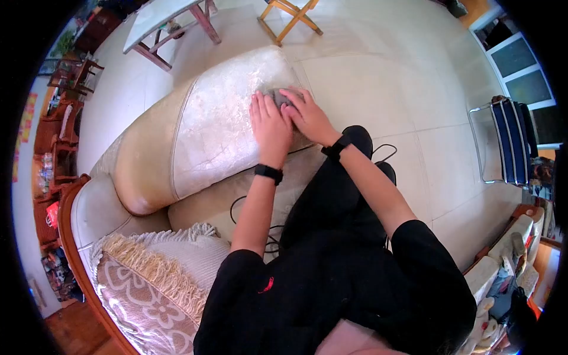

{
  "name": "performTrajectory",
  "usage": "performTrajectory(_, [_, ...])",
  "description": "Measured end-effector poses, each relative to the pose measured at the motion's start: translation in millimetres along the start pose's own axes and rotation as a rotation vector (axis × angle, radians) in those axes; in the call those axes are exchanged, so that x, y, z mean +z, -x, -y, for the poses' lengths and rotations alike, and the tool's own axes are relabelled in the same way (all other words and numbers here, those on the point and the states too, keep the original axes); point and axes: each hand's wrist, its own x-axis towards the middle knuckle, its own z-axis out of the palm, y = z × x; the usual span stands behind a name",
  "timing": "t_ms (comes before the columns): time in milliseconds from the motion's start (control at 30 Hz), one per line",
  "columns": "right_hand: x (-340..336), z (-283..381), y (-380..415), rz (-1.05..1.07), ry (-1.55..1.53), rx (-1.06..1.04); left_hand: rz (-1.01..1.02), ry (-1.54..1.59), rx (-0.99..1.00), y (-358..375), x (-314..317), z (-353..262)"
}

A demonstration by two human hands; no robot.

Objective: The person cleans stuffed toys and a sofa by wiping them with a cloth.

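A cream sofa cushion [219,130] with a cracked, shiny top lies across the sofa in front of me. Near its far right corner sits a small grey cloth [278,96]. My right hand [307,115] presses on the cloth with fingers spread over it. Beside it, my left hand [270,125] lies flat on the cushion, its fingertips touching the cloth's left edge. Both wrists carry black bands. Most of the cloth is hidden under my fingers.
A fringed patterned pillow [154,278] lies at the lower left on the sofa seat [100,207]. A black cable [248,204] runs over the seat. Beyond are a white table [160,21], a wooden folding stool [293,15] and a blue folding chair [509,139] on pale floor tiles.
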Motion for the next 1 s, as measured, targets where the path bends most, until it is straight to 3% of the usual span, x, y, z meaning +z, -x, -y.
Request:
performTrajectory(100, [3, -6, 6, -0.063, -0.040, 0.006, 0.015, -0.017, -0.009, -8, 9, -8])
performTrajectory(300, [0, -1, 13, -0.144, 0.032, 0.210, 0.018, 0.009, 0.047, -14, 12, -17])
performTrajectory(433, [-12, 4, 27, -0.160, 0.126, 0.242, 0.047, -0.034, 0.131, -11, 9, -23])
performTrajectory(500, [-14, 0, 35, -0.245, 0.066, 0.165, 0.064, -0.067, 0.180, -8, 2, -27])
performTrajectory(633, [-16, 9, 70, -0.312, 0.025, 0.214, 0.136, -0.018, 0.313, 15, -11, -26])
performTrajectory(700, [-16, 21, 88, -0.253, -0.006, 0.373, 0.167, 0.002, 0.369, 31, -16, -21])
performTrajectory(767, [-12, 21, 103, -0.267, -0.064, 0.396, 0.179, 0.020, 0.476, 45, -24, -17])
performTrajectory(867, [-7, 13, 126, -0.062, -0.096, 0.557, 0.207, -0.023, 0.606, 69, -31, -12])
performTrajectory(900, [-8, 10, 131, -0.084, -0.098, 0.553, 0.201, -0.023, 0.626, 75, -33, -7])
performTrajectory(967, [-14, 8, 139, 0.242, 0.073, 0.543, 0.397, 0.207, 0.613, 91, -33, 3])
performTrajectory(1000, [-14, 2, 145, 0.263, 0.068, 0.446, 0.534, 0.375, 0.443, 100, -32, 6])
